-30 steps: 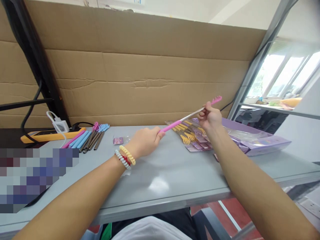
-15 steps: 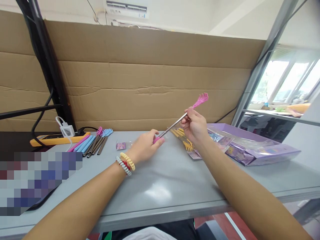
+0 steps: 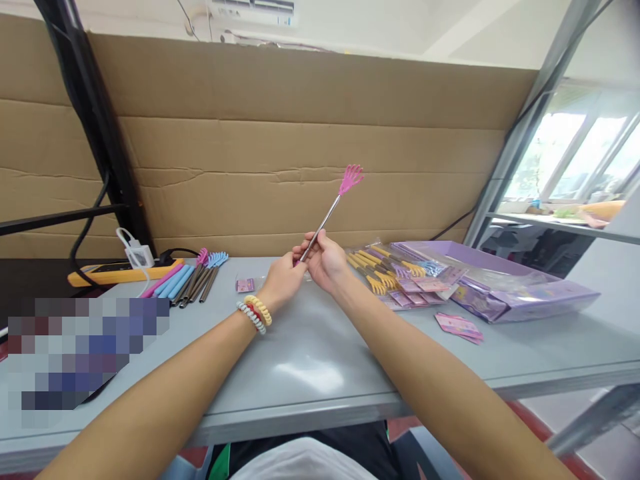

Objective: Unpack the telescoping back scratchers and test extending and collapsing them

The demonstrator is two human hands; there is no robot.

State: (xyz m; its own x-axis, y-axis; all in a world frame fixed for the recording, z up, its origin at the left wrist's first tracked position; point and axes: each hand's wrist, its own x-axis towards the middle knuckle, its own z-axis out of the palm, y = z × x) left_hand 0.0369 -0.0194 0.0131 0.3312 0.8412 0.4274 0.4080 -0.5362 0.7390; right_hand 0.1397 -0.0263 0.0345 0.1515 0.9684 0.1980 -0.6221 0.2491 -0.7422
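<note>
A pink back scratcher [image 3: 327, 215] with a thin metal rod points up and to the right, its finger-shaped head against the cardboard. My left hand [image 3: 283, 283] is closed around its lower end, hiding most of the pink handle. Close beside it, my right hand [image 3: 326, 261] grips the lower rod between thumb and fingers. On the table behind my left wrist lies a small clear packet with a pink card [image 3: 245, 285]. To the right, packaged yellow back scratchers [image 3: 383, 270] lie with pink cards at their ends.
Loose blue back scratchers [image 3: 180, 281] and pink ones rest at the left, before a yellow power strip [image 3: 130, 272]. A purple box [image 3: 530, 303] stands at the right, with loose pink cards [image 3: 459, 327] before it. Cardboard [image 3: 300, 147] walls the back.
My right hand has moved from near the scratcher's head down the rod, beside my left hand. The scratcher now stands steeper, its head further left and higher. The view has shifted slightly.
</note>
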